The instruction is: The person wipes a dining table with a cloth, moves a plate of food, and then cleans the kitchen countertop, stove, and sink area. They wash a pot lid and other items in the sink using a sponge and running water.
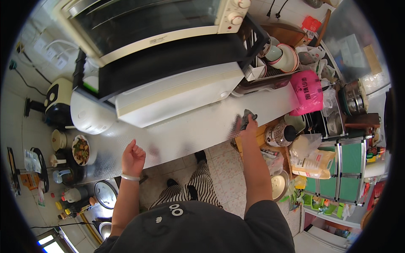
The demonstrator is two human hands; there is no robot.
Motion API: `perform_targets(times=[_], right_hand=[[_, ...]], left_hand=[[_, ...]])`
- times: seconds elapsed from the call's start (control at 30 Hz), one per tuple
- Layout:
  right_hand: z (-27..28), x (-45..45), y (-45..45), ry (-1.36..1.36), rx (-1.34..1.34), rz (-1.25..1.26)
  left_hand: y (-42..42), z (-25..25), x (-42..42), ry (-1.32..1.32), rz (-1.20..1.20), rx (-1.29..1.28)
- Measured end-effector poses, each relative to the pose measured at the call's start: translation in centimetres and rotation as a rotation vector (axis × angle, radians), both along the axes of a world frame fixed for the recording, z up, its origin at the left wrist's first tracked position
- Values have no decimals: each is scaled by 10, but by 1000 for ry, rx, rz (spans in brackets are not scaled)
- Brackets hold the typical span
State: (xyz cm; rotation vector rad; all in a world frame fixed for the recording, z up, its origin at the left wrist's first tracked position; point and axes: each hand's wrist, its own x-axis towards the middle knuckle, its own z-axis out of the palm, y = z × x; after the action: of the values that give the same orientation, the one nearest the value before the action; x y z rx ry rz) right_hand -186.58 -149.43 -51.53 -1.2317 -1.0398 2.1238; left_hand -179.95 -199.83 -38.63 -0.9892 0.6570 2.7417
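Note:
In my right hand (250, 126) is a bunched dark grey cloth (248, 117), pressed to the metallic countertop (196, 126) close to its front edge. My left hand (134, 157), with a pale bangle at the wrist, is curled into a loose fist over the front part of the same countertop. Nothing shows between its fingers. Behind both hands a white box-shaped appliance (180, 98) rests on the counter, beneath a black rack shelf (177, 52). A cream toaster oven (148, 31) stands on that shelf.
To the left are a white rounded appliance (90, 112) and a plate of cooked food (81, 150). A pink plastic bag (306, 91) sits at the counter's right end, near stacked bowls (283, 57). A dark-lidded jar (275, 135) stands on a wooden surface beside my right forearm.

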Motion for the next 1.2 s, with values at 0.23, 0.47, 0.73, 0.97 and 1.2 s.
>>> perform_targets(times=[0.23, 0.47, 0.73, 0.97, 1.2], right_hand=[[-3, -55, 138, -361, 925, -85], [-48, -80, 153, -390, 1338, 390], [12, 1, -123, 188, 1379, 1291], [15, 26, -20, 276, 1710, 1487], [5, -42, 226, -700, 1627, 469]], left_hand=[[44, -7, -88, -78, 6, -204], [38, -10, -86, -154, -5, -289], [50, -18, -99, -181, 65, -301], [71, -13, -75, -257, -5, -358], [94, -47, -46, -286, -38, -250]])
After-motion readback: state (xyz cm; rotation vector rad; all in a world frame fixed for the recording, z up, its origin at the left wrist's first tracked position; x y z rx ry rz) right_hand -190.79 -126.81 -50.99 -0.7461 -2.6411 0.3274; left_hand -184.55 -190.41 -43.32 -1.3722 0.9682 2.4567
